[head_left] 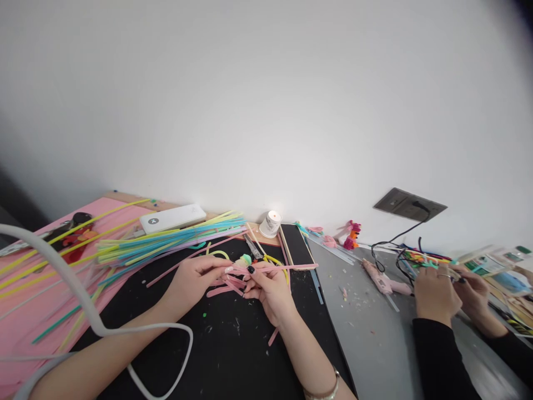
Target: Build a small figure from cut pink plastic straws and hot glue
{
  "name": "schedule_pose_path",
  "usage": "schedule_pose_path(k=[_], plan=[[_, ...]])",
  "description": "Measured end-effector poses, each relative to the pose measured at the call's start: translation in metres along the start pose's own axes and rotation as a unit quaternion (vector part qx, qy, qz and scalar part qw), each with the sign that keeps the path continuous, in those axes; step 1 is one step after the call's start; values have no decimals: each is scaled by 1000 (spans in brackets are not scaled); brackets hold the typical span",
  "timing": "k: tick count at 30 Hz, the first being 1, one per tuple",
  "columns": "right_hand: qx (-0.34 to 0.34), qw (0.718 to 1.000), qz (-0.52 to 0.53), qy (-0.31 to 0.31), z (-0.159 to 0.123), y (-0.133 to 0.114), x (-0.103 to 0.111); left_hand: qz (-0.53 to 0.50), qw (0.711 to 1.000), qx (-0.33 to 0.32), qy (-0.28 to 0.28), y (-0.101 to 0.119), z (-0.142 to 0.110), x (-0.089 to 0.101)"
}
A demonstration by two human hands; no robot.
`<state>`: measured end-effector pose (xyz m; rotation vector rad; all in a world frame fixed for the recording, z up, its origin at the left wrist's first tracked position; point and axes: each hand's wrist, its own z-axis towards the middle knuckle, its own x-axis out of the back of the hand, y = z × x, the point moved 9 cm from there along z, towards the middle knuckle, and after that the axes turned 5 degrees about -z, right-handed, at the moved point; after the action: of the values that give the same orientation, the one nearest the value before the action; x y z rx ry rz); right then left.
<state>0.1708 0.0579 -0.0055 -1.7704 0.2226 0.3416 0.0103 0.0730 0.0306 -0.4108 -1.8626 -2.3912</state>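
Over the black mat point(225, 355), my left hand point(200, 278) pinches pink pipe cleaners point(291, 268) between thumb and fingertips. My right hand point(268, 291) grips the same pink strips from the other side, and one long end sticks out to the right past it. Several bent pink pieces hang below, between both hands. Just behind the fingertips lies a small green and cream-coloured piece point(245, 260), partly hidden. A yellow pipe cleaner point(277, 261) curves beside my right hand, near a metal tool point(253, 246) on the mat.
A bundle of coloured pipe cleaners point(166, 244) lies at left by a white power bank point(172, 218). A paper cup point(271, 223) stands by the wall. A white cable point(89, 311) loops across my left forearm. Rightward are a pink glue gun point(381, 278) and a co-worker's hands point(439, 294).
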Motion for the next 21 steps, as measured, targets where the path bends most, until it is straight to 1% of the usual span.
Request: schedule_pose_path(k=[3,5,8,13,15,17,21], plan=[[10,1000,0,-3,-1,-1,-2,-12,1000,9,10,-1,0,2],[16,1000,1,1,-1,-1,-2,-8,1000,1,11,1,0,3],[27,1000,4,9,0,-3,0,-4,1000,-7,2,2,0,1],[45,999,8,27,2,-6,6,-37,999,4,-20,-8,-1,-6],[48,998,14,29,2,-7,6,-28,999,-11,-24,-7,-1,-8],[48,998,18,25,2,-7,5,3,999,-37,-24,-2,-2,-7],[45,998,26,20,1,-7,3,91,989,-111,-31,9,-4,-8]])
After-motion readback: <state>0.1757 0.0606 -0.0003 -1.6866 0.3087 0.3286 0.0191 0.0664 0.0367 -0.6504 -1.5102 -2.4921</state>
